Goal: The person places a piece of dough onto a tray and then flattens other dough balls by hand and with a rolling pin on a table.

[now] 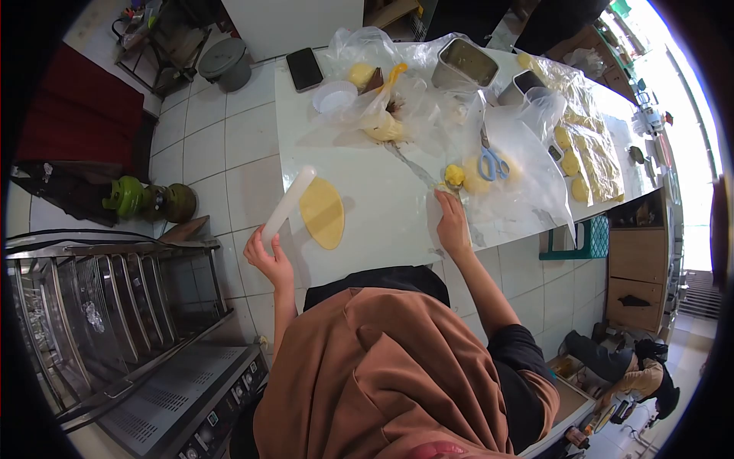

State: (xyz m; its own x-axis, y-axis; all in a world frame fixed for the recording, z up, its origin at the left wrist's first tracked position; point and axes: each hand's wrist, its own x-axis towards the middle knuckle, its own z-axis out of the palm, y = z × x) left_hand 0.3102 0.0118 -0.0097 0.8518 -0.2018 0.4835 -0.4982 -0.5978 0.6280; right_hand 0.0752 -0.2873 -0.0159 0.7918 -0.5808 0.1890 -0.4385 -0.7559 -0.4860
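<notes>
A white rolling pin [290, 200] is held at its lower end by my left hand [269, 258], its far end beside a flat oval of yellow dough [322, 213] on the white table [375, 229]. My right hand [453, 222] reaches to the right, its fingertips together at a small pale piece just below a yellow lump [454, 175]. What those fingers grip is too small to make out. Blue-handled scissors [492, 164] lie on clear plastic sheeting [527, 195] right of the lump.
Plastic bags with dough [382, 126], a black phone [304, 69] and a metal tin [465, 64] stand along the far side. Dough pieces [570, 162] lie on plastic at right. A metal rack [115, 306] stands at left. Another person [642, 379] is at lower right.
</notes>
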